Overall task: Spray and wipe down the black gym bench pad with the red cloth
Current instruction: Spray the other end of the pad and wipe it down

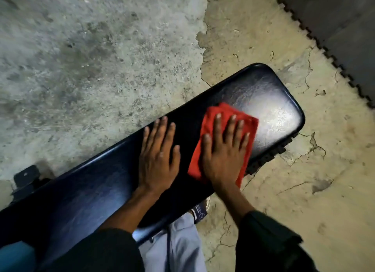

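Long black padded vinyl gym bench pad [113,176] runs lower left to centre right of frame. Right hand [224,150], fingers straight and spread, presses crumpled red cloth [211,117] flat on pad near glossy far end. Left hand [157,156] flat on bare pad just beside, gripping nothing. Risks: ungripped cloth may bunch or slide off lower-right edge; bracing palm may smudge pad.

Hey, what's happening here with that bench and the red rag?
A person is wiping down a black gym bench pad. The right hand lies flat, fingers spread, pressing a red cloth onto the pad near its far end. The left hand rests flat on the bare pad just beside it, apparently for support. The far end of the pad shines under the light. No spray bottle is in view, so this looks like the wiping part of the job.
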